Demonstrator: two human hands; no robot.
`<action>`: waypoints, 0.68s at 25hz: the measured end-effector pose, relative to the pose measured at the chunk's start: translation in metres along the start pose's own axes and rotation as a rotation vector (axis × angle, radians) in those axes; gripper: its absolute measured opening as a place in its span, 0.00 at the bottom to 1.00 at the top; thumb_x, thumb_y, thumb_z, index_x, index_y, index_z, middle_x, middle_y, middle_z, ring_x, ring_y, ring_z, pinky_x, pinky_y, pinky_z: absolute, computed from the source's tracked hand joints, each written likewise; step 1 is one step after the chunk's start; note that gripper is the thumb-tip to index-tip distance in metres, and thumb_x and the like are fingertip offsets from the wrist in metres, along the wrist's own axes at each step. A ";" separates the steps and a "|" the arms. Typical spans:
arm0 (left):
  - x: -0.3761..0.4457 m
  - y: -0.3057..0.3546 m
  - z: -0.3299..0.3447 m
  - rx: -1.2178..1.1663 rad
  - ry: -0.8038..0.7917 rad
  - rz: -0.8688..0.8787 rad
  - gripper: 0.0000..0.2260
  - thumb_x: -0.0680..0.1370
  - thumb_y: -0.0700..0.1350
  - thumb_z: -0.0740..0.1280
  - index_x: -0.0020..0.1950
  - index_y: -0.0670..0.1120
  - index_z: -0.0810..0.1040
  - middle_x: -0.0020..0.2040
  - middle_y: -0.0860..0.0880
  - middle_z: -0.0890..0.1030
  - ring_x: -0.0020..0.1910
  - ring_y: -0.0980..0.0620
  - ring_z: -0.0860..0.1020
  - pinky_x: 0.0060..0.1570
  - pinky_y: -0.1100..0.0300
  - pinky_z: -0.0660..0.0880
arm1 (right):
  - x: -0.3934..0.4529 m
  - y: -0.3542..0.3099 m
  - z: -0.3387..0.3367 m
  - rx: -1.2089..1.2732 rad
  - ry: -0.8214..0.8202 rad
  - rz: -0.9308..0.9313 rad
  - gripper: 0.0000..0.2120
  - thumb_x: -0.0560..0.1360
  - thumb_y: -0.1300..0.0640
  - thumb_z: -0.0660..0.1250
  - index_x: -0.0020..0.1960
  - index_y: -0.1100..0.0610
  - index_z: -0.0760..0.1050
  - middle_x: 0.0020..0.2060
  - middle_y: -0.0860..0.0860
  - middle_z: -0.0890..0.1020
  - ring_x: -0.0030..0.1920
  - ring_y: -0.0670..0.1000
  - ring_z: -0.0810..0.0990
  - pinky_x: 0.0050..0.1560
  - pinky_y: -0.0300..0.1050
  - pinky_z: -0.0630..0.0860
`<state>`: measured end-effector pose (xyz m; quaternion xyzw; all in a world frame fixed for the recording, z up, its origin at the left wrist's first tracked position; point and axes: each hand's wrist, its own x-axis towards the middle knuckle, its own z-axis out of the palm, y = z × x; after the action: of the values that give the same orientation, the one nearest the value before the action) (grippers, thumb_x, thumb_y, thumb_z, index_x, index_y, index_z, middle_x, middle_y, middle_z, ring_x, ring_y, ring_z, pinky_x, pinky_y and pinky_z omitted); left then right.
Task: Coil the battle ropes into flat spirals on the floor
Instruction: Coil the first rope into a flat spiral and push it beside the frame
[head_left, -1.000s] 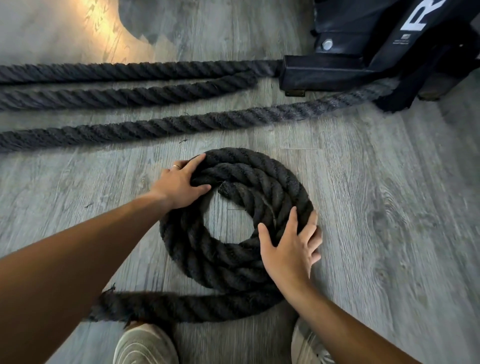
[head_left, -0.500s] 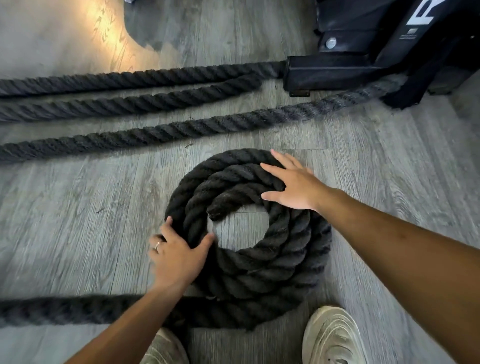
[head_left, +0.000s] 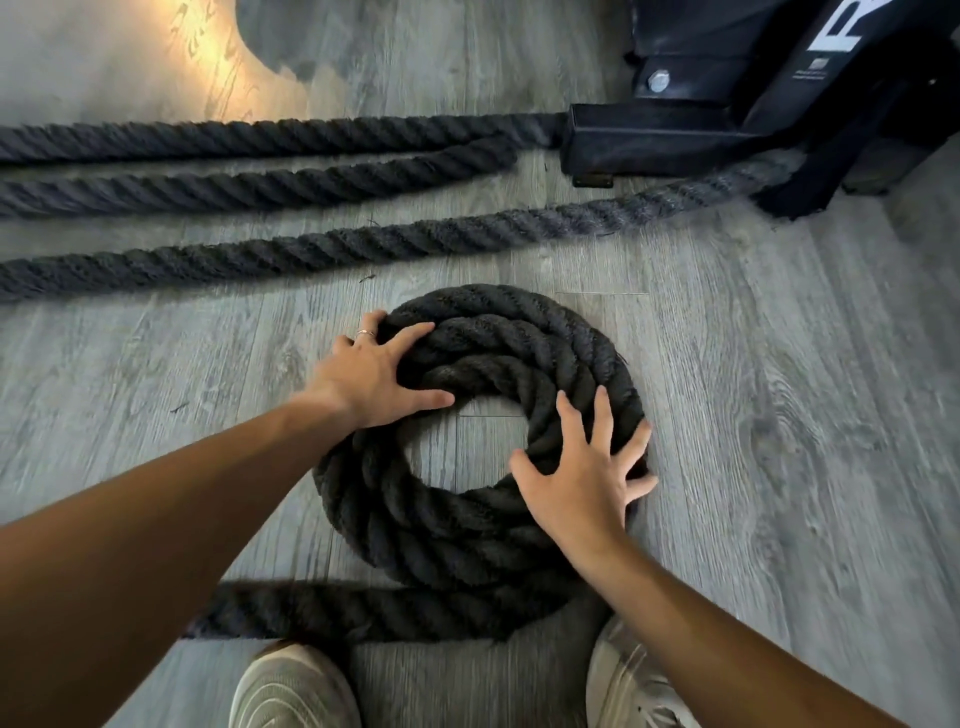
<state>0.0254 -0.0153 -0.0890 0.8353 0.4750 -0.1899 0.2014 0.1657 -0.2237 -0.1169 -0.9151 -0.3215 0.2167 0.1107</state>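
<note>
A thick black battle rope lies in a flat spiral coil (head_left: 467, 551) of about three turns on the grey wood floor, with a bare hole in its middle. Its loose tail (head_left: 322, 613) runs off to the left along the coil's near side, under my left forearm. My left hand (head_left: 371, 376) presses flat on the coil's upper left, fingers spread, a ring on one finger. My right hand (head_left: 582, 483) presses on the coil's right side, fingers spread over the outer turns. Neither hand wraps around the rope.
Three straight rope lengths (head_left: 322, 244) cross the floor beyond the coil, leading to a black metal rack base (head_left: 654, 140) at the upper right. My two pale shoes (head_left: 291, 686) stand just below the coil. A sunlit patch (head_left: 218, 67) lies at the far left.
The hands have shifted around the coil: the left went from its lower left to its upper left, the right from its top to its right side. The tail lies much as before.
</note>
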 end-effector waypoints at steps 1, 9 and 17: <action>-0.007 -0.001 0.005 -0.020 0.013 -0.062 0.45 0.64 0.80 0.60 0.77 0.71 0.47 0.82 0.47 0.48 0.71 0.33 0.63 0.64 0.40 0.72 | 0.009 0.002 -0.004 -0.008 -0.014 -0.058 0.39 0.72 0.36 0.66 0.79 0.37 0.54 0.81 0.43 0.42 0.78 0.63 0.34 0.70 0.79 0.46; -0.090 0.009 0.062 -0.317 0.009 -0.468 0.44 0.71 0.75 0.60 0.80 0.63 0.44 0.78 0.33 0.51 0.72 0.30 0.63 0.70 0.43 0.62 | 0.129 -0.027 -0.056 -0.255 -0.348 -0.664 0.39 0.76 0.45 0.72 0.79 0.35 0.55 0.81 0.40 0.41 0.79 0.54 0.31 0.75 0.70 0.36; -0.015 0.005 0.003 -0.039 0.095 -0.025 0.42 0.67 0.77 0.62 0.77 0.72 0.46 0.82 0.45 0.42 0.77 0.31 0.48 0.70 0.32 0.63 | -0.018 -0.004 -0.006 0.006 -0.029 0.164 0.52 0.69 0.27 0.66 0.80 0.38 0.38 0.80 0.56 0.32 0.77 0.71 0.34 0.73 0.75 0.39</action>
<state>0.0225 -0.0296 -0.0829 0.8332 0.4983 -0.1431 0.1925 0.1540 -0.2326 -0.1045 -0.9348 -0.2462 0.2395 0.0907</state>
